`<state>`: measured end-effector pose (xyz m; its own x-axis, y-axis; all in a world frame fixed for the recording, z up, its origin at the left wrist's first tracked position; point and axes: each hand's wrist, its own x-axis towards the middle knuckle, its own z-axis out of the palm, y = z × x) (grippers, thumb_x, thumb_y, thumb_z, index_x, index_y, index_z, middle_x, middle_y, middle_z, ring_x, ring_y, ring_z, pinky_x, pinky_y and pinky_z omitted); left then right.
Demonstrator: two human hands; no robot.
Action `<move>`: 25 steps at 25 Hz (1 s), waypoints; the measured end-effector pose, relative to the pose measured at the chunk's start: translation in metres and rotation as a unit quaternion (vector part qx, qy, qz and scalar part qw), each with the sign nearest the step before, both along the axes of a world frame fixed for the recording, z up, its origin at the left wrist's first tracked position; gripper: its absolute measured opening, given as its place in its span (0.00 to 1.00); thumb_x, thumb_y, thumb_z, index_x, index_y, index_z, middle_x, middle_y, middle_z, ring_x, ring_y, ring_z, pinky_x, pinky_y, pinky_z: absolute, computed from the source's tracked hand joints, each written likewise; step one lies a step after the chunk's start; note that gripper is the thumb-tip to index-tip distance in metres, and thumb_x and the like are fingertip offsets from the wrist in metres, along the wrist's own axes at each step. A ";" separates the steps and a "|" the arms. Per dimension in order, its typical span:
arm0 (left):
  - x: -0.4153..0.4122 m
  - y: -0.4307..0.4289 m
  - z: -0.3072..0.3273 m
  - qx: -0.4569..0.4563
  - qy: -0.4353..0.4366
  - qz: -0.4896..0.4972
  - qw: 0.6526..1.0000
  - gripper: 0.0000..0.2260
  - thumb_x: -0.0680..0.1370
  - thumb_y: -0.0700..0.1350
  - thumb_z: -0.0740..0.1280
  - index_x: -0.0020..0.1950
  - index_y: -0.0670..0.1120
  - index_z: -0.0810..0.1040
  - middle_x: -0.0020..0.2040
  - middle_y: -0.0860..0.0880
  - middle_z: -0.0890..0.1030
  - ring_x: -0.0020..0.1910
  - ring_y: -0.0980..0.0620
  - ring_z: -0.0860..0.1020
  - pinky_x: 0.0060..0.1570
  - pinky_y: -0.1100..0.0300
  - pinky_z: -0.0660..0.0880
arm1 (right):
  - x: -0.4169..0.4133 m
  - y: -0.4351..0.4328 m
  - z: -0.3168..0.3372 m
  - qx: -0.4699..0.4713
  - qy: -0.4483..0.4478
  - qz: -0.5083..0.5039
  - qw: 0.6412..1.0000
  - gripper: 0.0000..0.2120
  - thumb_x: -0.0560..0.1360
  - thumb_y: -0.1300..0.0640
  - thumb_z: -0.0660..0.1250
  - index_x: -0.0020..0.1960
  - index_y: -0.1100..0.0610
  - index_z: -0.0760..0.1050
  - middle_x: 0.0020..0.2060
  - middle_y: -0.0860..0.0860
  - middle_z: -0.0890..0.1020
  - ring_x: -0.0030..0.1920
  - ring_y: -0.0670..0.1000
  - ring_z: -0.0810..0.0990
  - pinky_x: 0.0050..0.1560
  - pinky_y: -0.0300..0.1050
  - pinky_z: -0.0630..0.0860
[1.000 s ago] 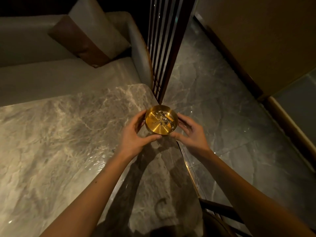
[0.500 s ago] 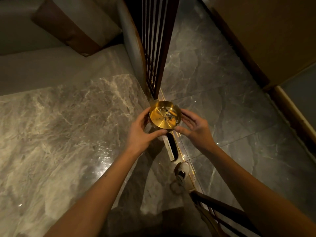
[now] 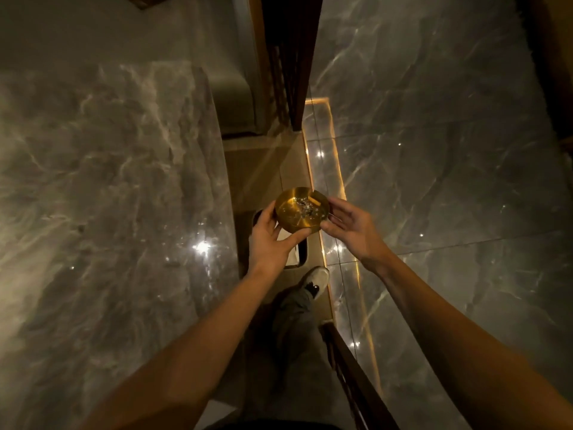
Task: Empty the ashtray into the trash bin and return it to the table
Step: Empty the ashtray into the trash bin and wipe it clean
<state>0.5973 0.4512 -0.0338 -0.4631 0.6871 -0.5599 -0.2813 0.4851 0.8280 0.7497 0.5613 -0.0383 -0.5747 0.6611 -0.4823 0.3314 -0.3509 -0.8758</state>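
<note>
I hold a round gold ashtray [image 3: 299,212] with ash and a cigarette butt in it between both hands, level and off the table. My left hand [image 3: 266,243] grips its left and near rim, thumb under the front edge. The fingertips of my right hand [image 3: 353,228] touch its right rim. Directly below sits the trash bin [image 3: 302,254], a pale top with a dark slot, mostly hidden by my left hand. To the left lies the grey marble table [image 3: 108,212], its edge beside my left wrist.
A dark wooden slatted screen [image 3: 291,57] stands ahead, with a sofa end [image 3: 235,97] to its left. A glowing floor strip [image 3: 328,169] borders the glossy marble floor [image 3: 449,181]. My shoe [image 3: 316,277] is below the bin; a wooden chair back [image 3: 350,367] is at lower right.
Both hands have carried the ashtray off the table's edge to the right, out over the bin. My view has tilted down, so the floor, my leg and my shoe now show.
</note>
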 end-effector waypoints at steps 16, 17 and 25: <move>0.025 0.019 -0.201 -0.158 -0.036 0.107 0.981 0.33 0.67 0.36 0.78 0.70 0.44 0.71 0.66 0.45 0.78 0.66 0.47 0.76 0.65 0.53 0.74 | 0.003 0.009 -0.230 -0.147 -0.053 -0.005 0.988 0.24 0.75 0.67 0.68 0.71 0.64 0.68 0.64 0.59 0.78 0.66 0.53 0.75 0.68 0.47 0.71; 0.026 0.019 -0.214 -0.167 -0.031 0.112 0.979 0.32 0.67 0.36 0.78 0.70 0.43 0.72 0.66 0.45 0.78 0.66 0.47 0.76 0.63 0.55 0.74 | 0.002 0.008 -0.244 -0.154 -0.053 -0.007 0.987 0.24 0.75 0.67 0.68 0.70 0.64 0.69 0.64 0.59 0.78 0.66 0.53 0.76 0.66 0.44 0.72; 0.033 0.004 -0.294 -0.253 -0.011 0.165 0.953 0.29 0.69 0.38 0.77 0.67 0.40 0.71 0.64 0.43 0.79 0.59 0.50 0.78 0.58 0.59 0.74 | 0.002 -0.020 -0.336 -0.169 -0.054 0.008 0.984 0.13 0.78 0.60 0.66 0.61 0.62 0.78 0.56 0.59 0.82 0.58 0.55 0.80 0.57 0.42 0.77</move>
<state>0.6300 0.4553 -0.3274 -0.5911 0.1453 -0.7934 -0.5026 0.7030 0.5031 0.7512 0.5412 -0.3739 -0.5170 0.4444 -0.7315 0.4236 -0.6098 -0.6699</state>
